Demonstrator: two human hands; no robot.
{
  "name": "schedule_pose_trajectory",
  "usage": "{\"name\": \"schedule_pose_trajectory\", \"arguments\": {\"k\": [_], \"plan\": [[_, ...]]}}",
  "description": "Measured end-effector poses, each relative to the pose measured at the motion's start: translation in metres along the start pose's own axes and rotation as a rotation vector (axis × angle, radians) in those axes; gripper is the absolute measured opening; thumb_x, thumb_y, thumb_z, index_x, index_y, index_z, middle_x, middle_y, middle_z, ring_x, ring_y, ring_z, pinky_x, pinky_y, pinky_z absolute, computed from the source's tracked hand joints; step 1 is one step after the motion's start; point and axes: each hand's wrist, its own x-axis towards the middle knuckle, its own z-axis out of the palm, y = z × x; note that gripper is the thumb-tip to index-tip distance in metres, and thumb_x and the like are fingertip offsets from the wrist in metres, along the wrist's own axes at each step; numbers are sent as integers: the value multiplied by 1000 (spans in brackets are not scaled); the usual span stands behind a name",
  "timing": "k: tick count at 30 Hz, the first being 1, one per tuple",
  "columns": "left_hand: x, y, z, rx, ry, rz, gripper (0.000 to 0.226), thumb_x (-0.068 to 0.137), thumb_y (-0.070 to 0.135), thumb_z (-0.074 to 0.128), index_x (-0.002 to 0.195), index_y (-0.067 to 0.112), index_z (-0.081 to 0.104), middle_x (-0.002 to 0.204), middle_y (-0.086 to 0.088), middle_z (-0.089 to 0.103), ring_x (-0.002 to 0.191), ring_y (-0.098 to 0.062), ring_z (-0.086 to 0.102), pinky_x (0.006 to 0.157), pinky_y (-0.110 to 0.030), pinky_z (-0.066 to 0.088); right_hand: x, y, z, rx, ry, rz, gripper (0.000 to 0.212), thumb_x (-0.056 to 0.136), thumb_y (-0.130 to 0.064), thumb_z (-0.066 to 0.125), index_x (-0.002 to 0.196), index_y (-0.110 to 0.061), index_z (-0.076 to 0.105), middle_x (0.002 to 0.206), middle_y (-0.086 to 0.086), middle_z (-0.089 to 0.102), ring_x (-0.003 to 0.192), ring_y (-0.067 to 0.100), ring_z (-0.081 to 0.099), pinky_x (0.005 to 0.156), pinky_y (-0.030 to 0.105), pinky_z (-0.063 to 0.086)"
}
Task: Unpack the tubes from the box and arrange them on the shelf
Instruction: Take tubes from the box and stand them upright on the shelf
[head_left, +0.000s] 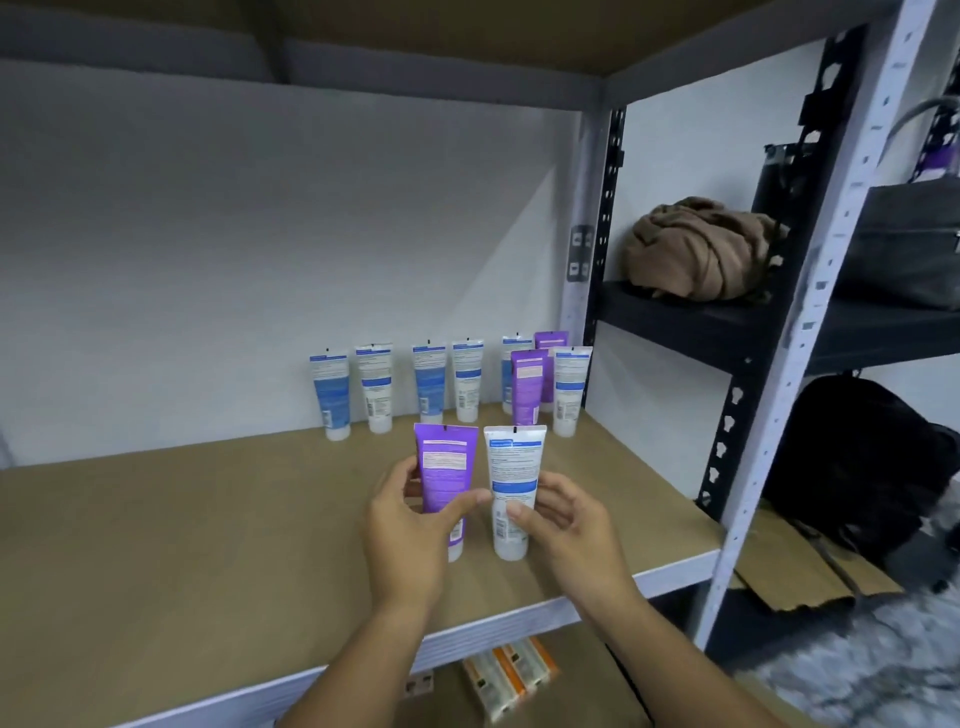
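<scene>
The left hand (410, 525) grips a purple tube (445, 470) standing cap-down on the shelf (208, 545), thumb across its front and fingers behind. Just to its right, the right hand (563, 525) pinches a white tube (511, 483) that also stands cap-down, the two tubes side by side and nearly touching. Beyond both hands, a row of tubes (452, 384) stands along the back wall, and past the right hand a brown cloth bundle (696, 249) lies on a black rack (691, 322).
</scene>
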Motion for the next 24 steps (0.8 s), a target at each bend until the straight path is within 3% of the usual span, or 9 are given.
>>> {"name": "schedule_pose_trajectory", "arguments": {"k": [5, 10, 15, 19, 24], "plan": [[-12, -12, -8, 10, -82, -49, 55, 57, 4, 93, 105, 20, 69, 89, 15, 73, 75, 10, 64, 64, -5, 47, -11, 8, 8, -210, 111, -39, 46, 77, -16, 81, 117, -28, 61, 107, -15, 72, 100, -2, 66, 82, 16, 54], [-10, -22, -11, 44, -107, -76, 55, 55, 0, 93, 97, 25, 68, 88, 12, 74, 75, 7, 67, 68, -9, 51, -11, 14, 15, -376, 146, -66, 45, 76, -16, 83, 109, -33, 58, 96, -19, 70, 87, -8, 66, 73, 8, 52], [8, -26, -4, 57, -90, -74, 54, 53, 5, 95, 90, 29, 63, 83, 13, 71, 73, 9, 66, 63, -5, 48, 11, 18, 21, -454, 125, -94, 47, 80, -13, 78, 105, -44, 53, 91, -25, 66, 88, -7, 66, 80, 14, 54], [32, -41, 7, 89, -51, -53, 55, 53, 6, 95, 91, 29, 63, 86, 10, 73, 74, 1, 68, 69, -16, 53, 43, 29, 30, -496, 117, -108, 45, 81, -14, 76, 121, -27, 58, 107, -13, 70, 96, 4, 68, 88, 27, 56], [68, -61, 22, 118, 6, -23, 56, 55, 7, 94, 94, 31, 62, 88, 10, 72, 78, -4, 69, 75, -29, 58, 90, 41, 43, -519, 98, -107, 48, 83, -13, 72, 127, -22, 56, 112, -4, 72, 99, 10, 68, 91, 36, 55]]}}
